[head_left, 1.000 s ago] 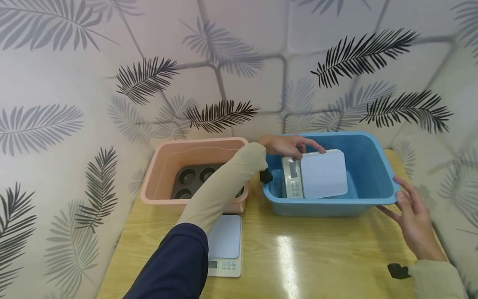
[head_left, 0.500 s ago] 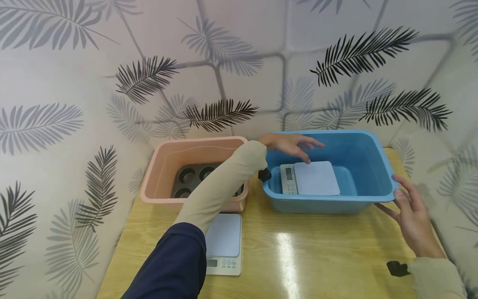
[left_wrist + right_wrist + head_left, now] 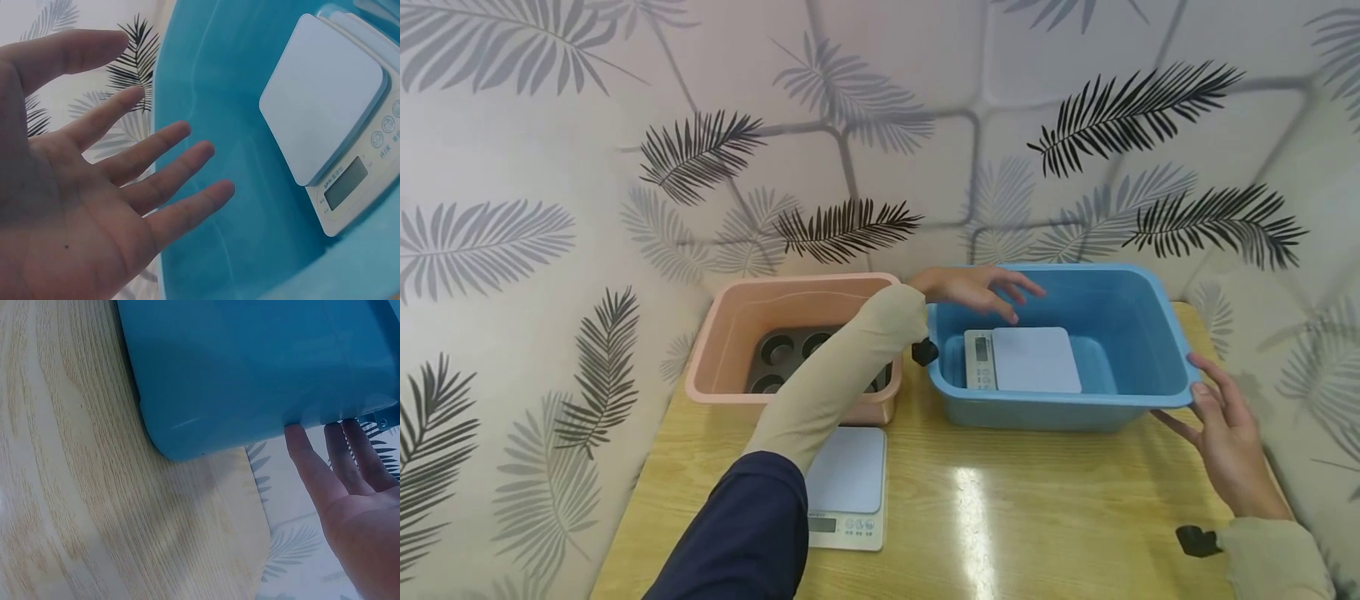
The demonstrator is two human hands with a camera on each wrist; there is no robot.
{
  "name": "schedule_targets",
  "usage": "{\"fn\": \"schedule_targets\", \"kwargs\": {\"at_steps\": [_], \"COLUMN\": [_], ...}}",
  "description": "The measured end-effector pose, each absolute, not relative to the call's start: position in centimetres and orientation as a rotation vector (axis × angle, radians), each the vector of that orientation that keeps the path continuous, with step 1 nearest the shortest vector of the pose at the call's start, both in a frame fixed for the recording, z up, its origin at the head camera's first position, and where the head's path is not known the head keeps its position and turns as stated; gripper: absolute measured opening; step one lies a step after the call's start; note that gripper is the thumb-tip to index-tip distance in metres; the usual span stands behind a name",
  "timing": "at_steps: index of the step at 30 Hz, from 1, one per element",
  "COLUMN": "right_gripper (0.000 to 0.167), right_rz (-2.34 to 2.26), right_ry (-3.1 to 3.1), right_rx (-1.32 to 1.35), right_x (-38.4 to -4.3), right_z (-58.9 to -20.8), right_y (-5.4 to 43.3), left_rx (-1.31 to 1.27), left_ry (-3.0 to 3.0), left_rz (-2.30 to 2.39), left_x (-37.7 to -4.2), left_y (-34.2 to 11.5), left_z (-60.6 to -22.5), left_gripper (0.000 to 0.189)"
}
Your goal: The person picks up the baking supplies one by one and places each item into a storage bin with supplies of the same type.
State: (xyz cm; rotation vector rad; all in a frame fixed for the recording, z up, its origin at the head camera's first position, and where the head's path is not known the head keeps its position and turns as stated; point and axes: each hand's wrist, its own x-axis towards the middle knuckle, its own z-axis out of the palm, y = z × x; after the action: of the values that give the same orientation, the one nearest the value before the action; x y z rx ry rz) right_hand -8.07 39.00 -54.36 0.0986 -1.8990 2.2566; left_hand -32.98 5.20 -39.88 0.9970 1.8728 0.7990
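Note:
In the head view, a white kitchen scale lies flat in the left part of a blue plastic bin, its display toward the left. My left hand is above the bin's back left corner, fingers spread and holding nothing. The left wrist view shows the left palm apart from the scale. My right hand holds the bin's right end at the rim. In the right wrist view, several fingertips of the right hand touch the outer wall of the bin.
A pink bin with a dark muffin pan in it stands left of the blue bin. A second kitchen scale lies on the wooden table in front, partly under my left sleeve. A leaf-patterned wall covering closes off the back.
The scale in the blue bin has gone from tilted under my left hand to flat on the bin's floor. My left hand has let go of it and drawn slightly left. The right hand has stayed.

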Motion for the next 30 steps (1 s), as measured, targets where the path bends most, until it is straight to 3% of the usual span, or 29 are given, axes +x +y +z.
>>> {"fn": "schedule_targets", "kwargs": {"at_steps": [9, 20, 30], "right_gripper": [0.055, 0.055, 0.056], "right_rz": [2.246, 2.230, 2.212], "right_ry": [-1.927, -1.943, -1.980], "right_rx": [0.088, 0.102, 0.099], "right_x": [-8.0, -8.2, -8.1], "right_z": [-54.3, -53.8, -54.1], "right_y": [38.8, 38.6, 38.7], "left_rx": [1.026, 1.240, 1.226], "left_ry": [1.858, 1.818, 1.848], "left_rz": [0.876, 1.020, 1.041], "left_x": [-32.5, -31.8, -30.2], "left_y": [4.1, 1.6, -1.9], "left_z": [-39.6, -39.2, -37.2], "left_gripper": [0.064, 0.060, 0.062]}}
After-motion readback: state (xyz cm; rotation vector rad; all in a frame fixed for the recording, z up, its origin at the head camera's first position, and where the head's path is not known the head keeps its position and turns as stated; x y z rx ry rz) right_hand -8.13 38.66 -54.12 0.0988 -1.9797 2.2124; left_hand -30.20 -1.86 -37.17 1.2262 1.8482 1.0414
